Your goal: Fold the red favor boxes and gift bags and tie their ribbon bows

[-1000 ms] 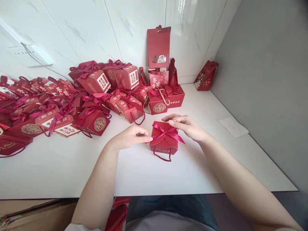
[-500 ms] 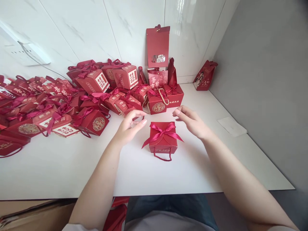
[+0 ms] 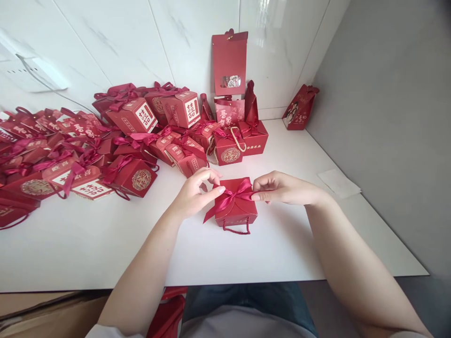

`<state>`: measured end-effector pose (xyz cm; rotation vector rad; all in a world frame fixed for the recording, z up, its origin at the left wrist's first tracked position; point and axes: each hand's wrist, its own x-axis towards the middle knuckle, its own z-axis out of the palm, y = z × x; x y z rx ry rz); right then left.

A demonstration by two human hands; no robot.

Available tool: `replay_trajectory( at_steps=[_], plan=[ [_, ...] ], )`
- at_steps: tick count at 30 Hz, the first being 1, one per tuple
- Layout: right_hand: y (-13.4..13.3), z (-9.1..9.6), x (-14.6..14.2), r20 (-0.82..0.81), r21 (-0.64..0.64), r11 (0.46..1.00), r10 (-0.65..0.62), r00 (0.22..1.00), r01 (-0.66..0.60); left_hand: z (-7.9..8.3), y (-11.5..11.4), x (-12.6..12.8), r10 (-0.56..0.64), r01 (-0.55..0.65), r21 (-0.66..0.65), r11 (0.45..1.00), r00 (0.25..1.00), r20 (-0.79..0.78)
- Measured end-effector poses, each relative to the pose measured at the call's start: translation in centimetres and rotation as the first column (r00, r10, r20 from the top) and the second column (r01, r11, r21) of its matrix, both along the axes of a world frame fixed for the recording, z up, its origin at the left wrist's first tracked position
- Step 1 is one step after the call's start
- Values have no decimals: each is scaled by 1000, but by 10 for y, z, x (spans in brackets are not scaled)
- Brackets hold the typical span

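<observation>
A small red gift box (image 3: 238,217) stands on the table in front of me, its rope handle hanging toward me. Across its lid runs a shiny crimson ribbon (image 3: 234,193) tied in a bow, with one tail slanting down past the left side. My left hand (image 3: 200,193) is at the bow's left side, thumb and forefinger closing on the ribbon's loop. From the right, my right hand (image 3: 283,188) pinches the ribbon's right end between thumb and curled fingers. The ribbon inside both pinches is mostly hidden by the fingertips.
Several red gift boxes (image 3: 136,176) with ribbons are piled at the left and back. A tall red box (image 3: 229,61) rises behind, against the tiled wall. Another red box (image 3: 300,107) stands in the right corner near the grey panel (image 3: 369,117). White paper (image 3: 338,183) lies at right.
Both hands have come down from above the box to the bow. The right hand has taken hold of the ribbon's right end, the left hand its left loop.
</observation>
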<state>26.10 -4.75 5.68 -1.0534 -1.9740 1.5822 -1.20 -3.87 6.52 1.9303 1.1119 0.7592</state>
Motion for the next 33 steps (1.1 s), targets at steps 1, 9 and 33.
replay_trajectory(
  at_steps=[1,9,33],
  plan=[
    [0,-1,-1,-28,13,1000,-9,1000,9,1,0,0,1,0,-13,1000,1000,16],
    [-4,-1,-11,-221,104,991,-60,974,85,-3,3,-3,-109,141,-195,971,980,168],
    [-9,1,-13,-134,130,988,-63,989,81,-19,9,1,-3,182,-363,914,897,442]
  ],
)
